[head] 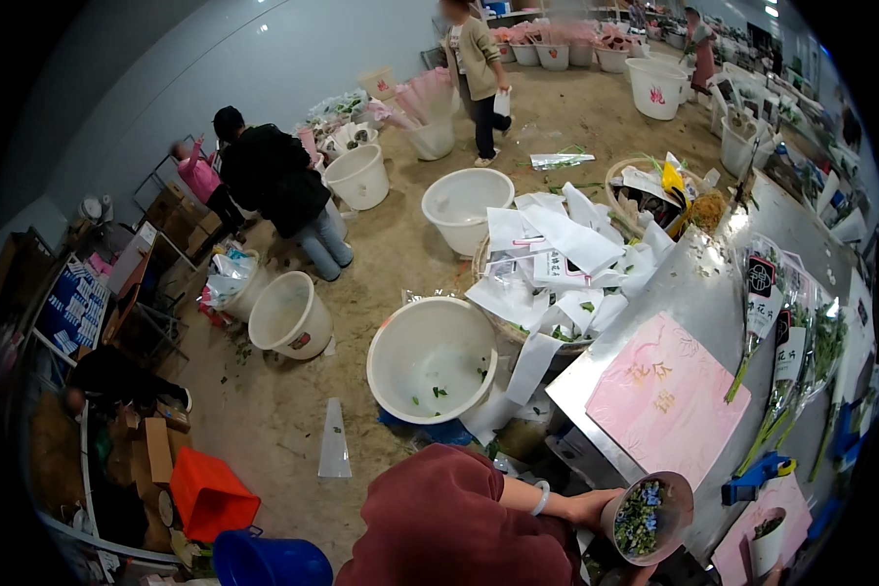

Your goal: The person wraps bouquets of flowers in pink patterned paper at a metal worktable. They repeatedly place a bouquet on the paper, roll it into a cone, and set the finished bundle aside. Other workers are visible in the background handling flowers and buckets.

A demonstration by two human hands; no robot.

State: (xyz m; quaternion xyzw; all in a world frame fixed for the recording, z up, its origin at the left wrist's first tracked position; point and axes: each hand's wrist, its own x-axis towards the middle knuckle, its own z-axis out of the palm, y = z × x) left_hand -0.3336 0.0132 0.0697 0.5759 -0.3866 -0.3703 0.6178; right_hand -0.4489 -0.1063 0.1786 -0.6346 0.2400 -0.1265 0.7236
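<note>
My left hand [592, 508], with a white bangle at the wrist, grips the side of a wrapped bunch of small blue flowers [641, 516]. The bunch's wide mouth faces up at me, showing blue petals and green buds in a pale sleeve. Below it, my right hand [641, 576] shows only in part, against the sleeve's lower side; most of it is cut off. A pink printed sheet [666, 399] lies on the metal table [564, 392] beyond the bunch. To the right, a small white-wrapped bunch [767, 546] rests over another pink sheet [802, 505], with fingertips of unclear ownership beside it.
Sleeved green stems [787, 344] and a blue tape dispenser [758, 476] are on the table. Beside it stand a basket heaped with white wrappers [557, 256] and a white tub [432, 359]. A blue bucket [271, 560] is at lower left. Several people stand or walk farther off.
</note>
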